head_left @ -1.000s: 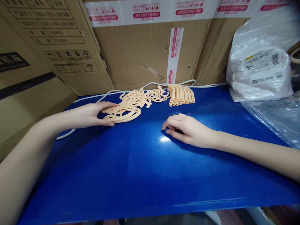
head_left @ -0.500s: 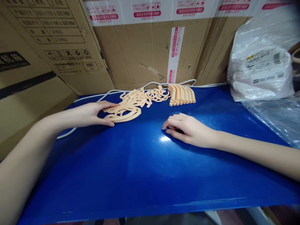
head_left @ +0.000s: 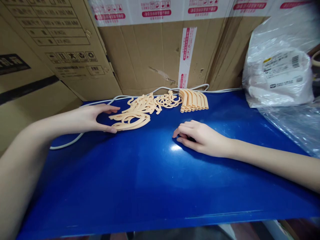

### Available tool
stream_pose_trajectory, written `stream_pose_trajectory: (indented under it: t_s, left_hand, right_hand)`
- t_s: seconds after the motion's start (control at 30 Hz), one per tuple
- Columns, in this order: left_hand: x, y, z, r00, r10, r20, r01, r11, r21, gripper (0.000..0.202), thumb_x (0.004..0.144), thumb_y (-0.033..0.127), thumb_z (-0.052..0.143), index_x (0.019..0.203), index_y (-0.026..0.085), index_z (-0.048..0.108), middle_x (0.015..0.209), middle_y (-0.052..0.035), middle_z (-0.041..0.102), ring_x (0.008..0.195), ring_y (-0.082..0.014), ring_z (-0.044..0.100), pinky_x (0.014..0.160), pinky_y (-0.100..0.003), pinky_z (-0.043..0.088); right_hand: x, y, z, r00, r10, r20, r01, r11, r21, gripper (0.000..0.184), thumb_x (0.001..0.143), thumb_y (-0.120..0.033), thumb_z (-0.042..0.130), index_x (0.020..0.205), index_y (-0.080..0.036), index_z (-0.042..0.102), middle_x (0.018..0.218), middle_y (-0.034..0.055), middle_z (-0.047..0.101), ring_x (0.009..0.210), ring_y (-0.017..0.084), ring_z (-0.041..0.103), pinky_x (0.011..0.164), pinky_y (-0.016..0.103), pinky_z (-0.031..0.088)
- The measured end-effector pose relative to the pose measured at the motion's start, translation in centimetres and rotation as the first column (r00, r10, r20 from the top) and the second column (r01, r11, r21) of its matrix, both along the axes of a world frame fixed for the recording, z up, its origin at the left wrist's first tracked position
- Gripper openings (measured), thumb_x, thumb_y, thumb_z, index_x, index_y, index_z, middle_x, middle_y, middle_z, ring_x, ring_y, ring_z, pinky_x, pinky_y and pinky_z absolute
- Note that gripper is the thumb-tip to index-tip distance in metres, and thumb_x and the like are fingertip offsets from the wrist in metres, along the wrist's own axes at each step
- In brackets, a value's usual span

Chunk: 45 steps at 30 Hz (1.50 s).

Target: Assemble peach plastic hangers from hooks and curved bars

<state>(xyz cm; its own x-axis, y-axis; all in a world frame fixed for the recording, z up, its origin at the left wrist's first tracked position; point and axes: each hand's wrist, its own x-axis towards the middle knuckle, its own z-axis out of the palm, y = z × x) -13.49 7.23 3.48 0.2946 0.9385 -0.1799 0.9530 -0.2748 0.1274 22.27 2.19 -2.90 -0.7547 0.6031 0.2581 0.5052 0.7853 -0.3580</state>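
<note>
Left hand point(head_left: 91, 118) open C against clip pile point(head_left: 138, 113), unclasped | right hand point(head_left: 201, 137) palm-down, curled, grip unclear | one pile; one clip row point(head_left: 193, 100), roughly eight.

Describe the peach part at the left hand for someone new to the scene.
On the blue table, before the cardboard boxes, lie peach plastic parts. It is the flat stack of large loops nearest the camera, at the thumb of the left hand. The heap behind is tangled; the row further right stands on edge.

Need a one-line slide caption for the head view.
Left hand beside peach plastic pieces on blue table; right hand rests nearby.
</note>
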Motion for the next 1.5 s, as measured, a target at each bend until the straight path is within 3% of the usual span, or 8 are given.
stream_pose_trajectory:
  t_s: [0.57,1.5]
  left_hand:
    - [0.3,0.2,-0.6,0.998,-0.055,-0.04,0.054,0.998,-0.035,0.091,0.07,0.076,0.056,0.143,0.024,0.04,0.148,-0.0077,0.044,0.13,-0.0296,0.044,0.111,-0.04,0.031]
    - [1.4,-0.3,-1.1,0.992,-0.108,-0.063,0.109,0.994,0.003,0.075,0.08,0.055,0.053,0.142,0.016,0.038,0.144,-0.0106,0.046,0.123,-0.0287,0.05,0.106,-0.036,0.037]
  right_hand:
    - [0.0,0.0,0.0,1.0,-0.003,0.0,0.003,1.0,0.002,0.015,0.096,-0.022,0.046,0.101,-0.018,0.059,0.089,0.0056,0.065,0.083,0.019,0.057,0.079,0.033,0.04]
    - [-0.1,0.0,-0.3,1.0,0.0,0.001,0.0,1.0,0.016,0.014,0.096,-0.023,0.046,0.101,-0.018,0.058,0.089,0.0044,0.064,0.084,0.018,0.057,0.079,0.032,0.04]
